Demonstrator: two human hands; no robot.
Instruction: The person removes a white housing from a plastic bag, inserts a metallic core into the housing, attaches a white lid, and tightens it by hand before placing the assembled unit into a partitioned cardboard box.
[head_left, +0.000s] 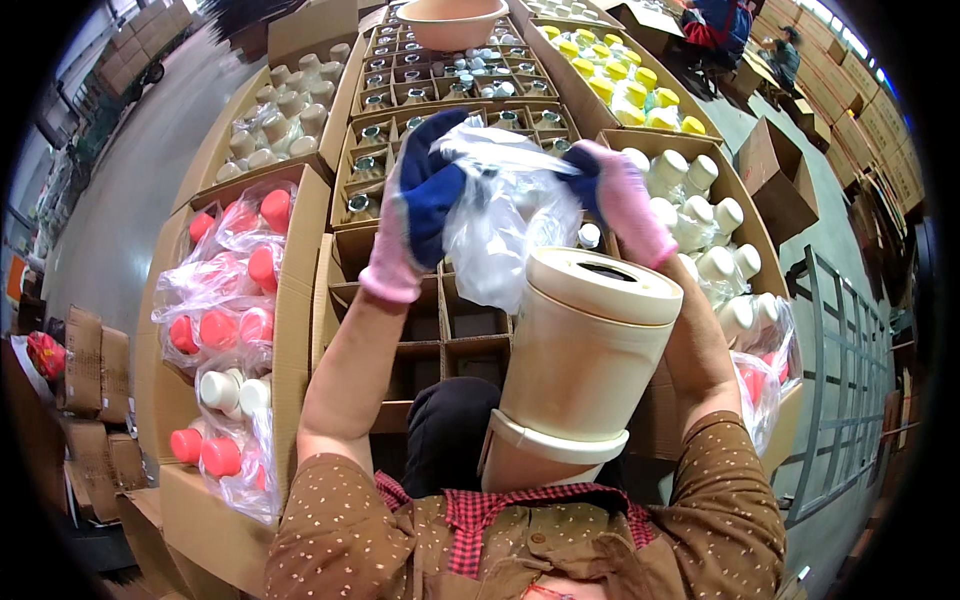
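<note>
The left hand [427,195] and right hand [616,195] grip a clear plastic bag [485,235] across the divided carton's [475,320] far edge; the cream canister [585,365], toward its near right corner, looks unbagged; red-capped bottles [219,328] are already wrapped.

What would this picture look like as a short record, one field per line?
Left hand: gloved left hand, gripping a clear plastic bag
Right hand: gloved right hand, gripping the bag's other side
Between forearms: cream cylindrical container, dark opening on top
Below the bag: divided cardboard carton
Left side: bagged red-capped bottles
Right side: white-capped bottles
Farther right: yellow-capped bottles
Far end: peach basin
</note>
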